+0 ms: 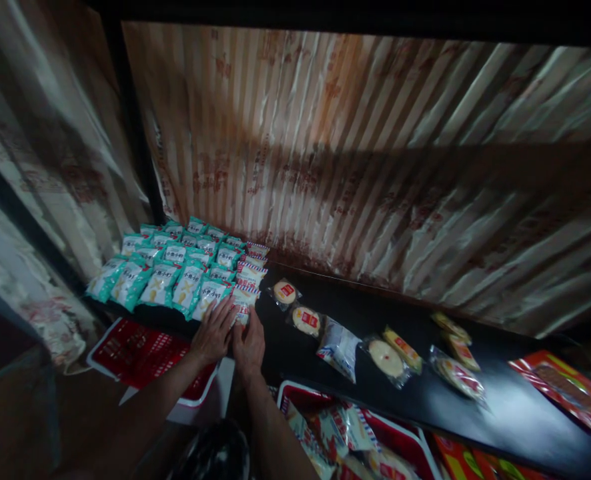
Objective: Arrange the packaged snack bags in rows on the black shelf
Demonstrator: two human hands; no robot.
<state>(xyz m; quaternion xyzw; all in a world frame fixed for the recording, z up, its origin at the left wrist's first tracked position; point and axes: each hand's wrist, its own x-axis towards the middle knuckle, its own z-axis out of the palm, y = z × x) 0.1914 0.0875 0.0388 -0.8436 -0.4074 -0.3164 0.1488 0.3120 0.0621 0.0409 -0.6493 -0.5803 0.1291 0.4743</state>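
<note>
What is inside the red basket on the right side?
The red basket shows striped-edge packets and what look like wrapped pastries on top. They cover the bottom; anything underneath is hidden.

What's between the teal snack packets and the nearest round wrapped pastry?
Head view: a row of stripe-edged packets, then a strip of black shelf.

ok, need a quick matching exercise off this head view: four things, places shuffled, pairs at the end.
Things
1. teal-and-white bags
2. front striped bag
3. flat red packet
4. red basket nearer the picture's right

Places
A. right end of the black shelf
B. below the shelf, with bags in it
C. left end of the shelf, in rows
D. at the fingers of both hands

Pairs: 1-C, 2-D, 3-A, 4-B
</note>
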